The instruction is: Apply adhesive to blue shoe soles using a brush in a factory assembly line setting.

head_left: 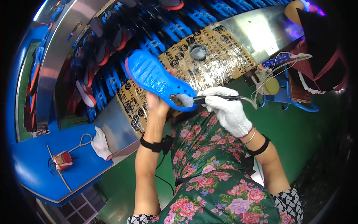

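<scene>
My bare left hand (158,106) grips a glossy blue shoe sole (149,72) from below, tilted with its toe end toward the far left. A pinkish edge shows at the toe. Small round holes dot the heel end. My right hand (227,112), in a white knitted glove, is closed around the black handle of a flat brush (184,99). Its bristles touch the heel end of the sole. From the back of the handle a thin tube (249,100) runs off to the right. Most of the left fingers are hidden under the sole.
Under the sole lies a work board (223,69) wrapped in printed brown tape, bearing a small round dish (198,52). Racks of dark, red-edged shoes (103,54) stand behind. A spare glove (100,145) and a red cup (62,159) lie on the blue table (33,179). Another person (317,44) is at right.
</scene>
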Motion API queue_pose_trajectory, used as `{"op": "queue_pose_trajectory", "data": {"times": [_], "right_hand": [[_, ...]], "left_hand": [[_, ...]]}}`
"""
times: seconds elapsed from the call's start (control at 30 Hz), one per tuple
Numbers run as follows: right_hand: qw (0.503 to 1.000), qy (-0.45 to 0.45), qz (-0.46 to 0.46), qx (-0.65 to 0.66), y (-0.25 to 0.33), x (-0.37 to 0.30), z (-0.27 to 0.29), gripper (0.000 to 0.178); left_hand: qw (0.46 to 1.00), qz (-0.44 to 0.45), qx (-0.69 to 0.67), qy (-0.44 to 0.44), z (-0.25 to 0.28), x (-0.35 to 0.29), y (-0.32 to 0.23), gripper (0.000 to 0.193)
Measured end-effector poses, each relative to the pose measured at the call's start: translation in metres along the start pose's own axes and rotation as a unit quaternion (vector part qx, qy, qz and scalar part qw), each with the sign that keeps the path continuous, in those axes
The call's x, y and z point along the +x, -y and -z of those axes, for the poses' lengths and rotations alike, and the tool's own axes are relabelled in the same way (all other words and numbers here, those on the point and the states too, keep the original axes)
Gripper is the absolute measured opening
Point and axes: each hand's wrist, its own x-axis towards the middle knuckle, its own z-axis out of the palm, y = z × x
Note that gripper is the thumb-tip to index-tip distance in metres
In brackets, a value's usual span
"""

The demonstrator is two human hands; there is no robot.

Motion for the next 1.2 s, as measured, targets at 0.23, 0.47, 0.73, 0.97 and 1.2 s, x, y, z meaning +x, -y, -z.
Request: {"op": "queue_pose_trajectory", "data": {"times": [0.23, 0.47, 0.73, 0.97, 1.2], "right_hand": [[0.999, -0.041, -0.010, 0.025, -0.022, 0.012, 0.012, 0.024], [0.999, 0.001, 0.005, -0.045, -0.023, 0.011, -0.009, 0.021], [0.946, 0.015, 0.164, -0.278, 0.025, 0.002, -0.042, 0.022], [0.691, 0.115, 0.489, -0.520, 0.053, 0.014, -0.062, 0.024], [0.649, 0.153, 0.519, -0.535, 0.034, 0.011, -0.064, 0.031]], "left_hand": [[0.953, -0.044, -0.291, -0.067, -0.027, -0.087, 0.004, 0.074], [0.927, 0.096, -0.363, -0.019, -0.040, -0.124, 0.052, 0.093], [0.938, 0.075, -0.333, 0.068, -0.091, -0.104, 0.053, 0.106], [0.991, 0.041, -0.111, -0.065, -0.099, -0.105, 0.058, 0.097], [0.989, 0.031, -0.138, -0.034, -0.075, -0.111, 0.069, 0.083]]}}
